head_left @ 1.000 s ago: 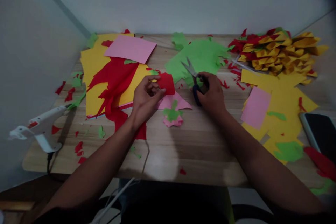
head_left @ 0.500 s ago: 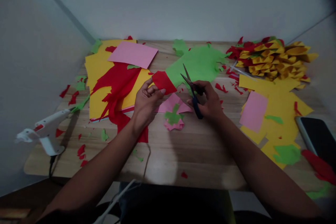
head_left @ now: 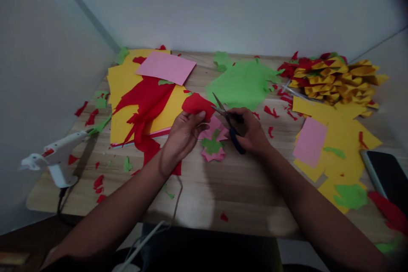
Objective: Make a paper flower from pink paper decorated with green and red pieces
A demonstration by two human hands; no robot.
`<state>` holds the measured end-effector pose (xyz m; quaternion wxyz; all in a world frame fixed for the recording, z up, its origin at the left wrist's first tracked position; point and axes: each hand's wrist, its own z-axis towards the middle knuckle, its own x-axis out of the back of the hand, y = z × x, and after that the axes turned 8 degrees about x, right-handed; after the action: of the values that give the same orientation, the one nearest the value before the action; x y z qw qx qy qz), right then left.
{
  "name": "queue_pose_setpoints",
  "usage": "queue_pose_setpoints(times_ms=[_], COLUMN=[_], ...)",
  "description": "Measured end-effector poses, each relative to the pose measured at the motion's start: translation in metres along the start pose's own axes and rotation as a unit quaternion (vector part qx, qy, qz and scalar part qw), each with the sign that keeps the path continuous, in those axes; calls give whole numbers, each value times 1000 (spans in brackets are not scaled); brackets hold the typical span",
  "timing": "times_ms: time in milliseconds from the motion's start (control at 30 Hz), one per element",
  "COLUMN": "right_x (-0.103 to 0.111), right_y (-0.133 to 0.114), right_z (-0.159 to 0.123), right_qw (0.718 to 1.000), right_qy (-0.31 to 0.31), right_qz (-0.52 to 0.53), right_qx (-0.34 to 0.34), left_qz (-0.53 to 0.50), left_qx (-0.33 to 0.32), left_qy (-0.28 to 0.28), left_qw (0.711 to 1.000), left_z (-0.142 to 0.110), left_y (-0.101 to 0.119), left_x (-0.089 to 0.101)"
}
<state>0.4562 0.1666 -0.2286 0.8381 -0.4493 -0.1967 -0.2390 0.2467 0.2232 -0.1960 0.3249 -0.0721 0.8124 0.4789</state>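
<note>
My left hand [head_left: 183, 134] pinches a folded piece of red paper [head_left: 196, 105] and holds it above the wooden table [head_left: 223, 182]. My right hand [head_left: 250, 131] grips dark-handled scissors [head_left: 228, 120], whose parted blades touch the right edge of the red paper. Just below both hands, a small pink paper flower with a green cutout [head_left: 212, 147] lies on the table, partly over a pink scrap.
Yellow, red and pink sheets [head_left: 143, 93] are stacked at the back left, with a jagged green sheet [head_left: 244, 85] behind the hands. A heap of folded yellow and red pieces [head_left: 334, 78] sits back right. A white glue gun [head_left: 55, 157] stands left, a dark phone [head_left: 387, 174] right.
My right hand lifted the scissors off the green sheet and brought them left to the red paper. My left hand shifted the red paper slightly toward the blades.
</note>
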Motion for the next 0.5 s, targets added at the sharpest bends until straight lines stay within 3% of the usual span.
queue_pose_setpoints(times_ms=[500], right_x=[-2], right_y=[-6], right_z=[1], right_qw=[999], right_qy=[-27], right_qz=[14], right_qx=[22], left_qz=[-3], left_qx=[28], left_qy=[13], left_qw=[1000], left_z=[0], left_y=[-6], left_x=[2])
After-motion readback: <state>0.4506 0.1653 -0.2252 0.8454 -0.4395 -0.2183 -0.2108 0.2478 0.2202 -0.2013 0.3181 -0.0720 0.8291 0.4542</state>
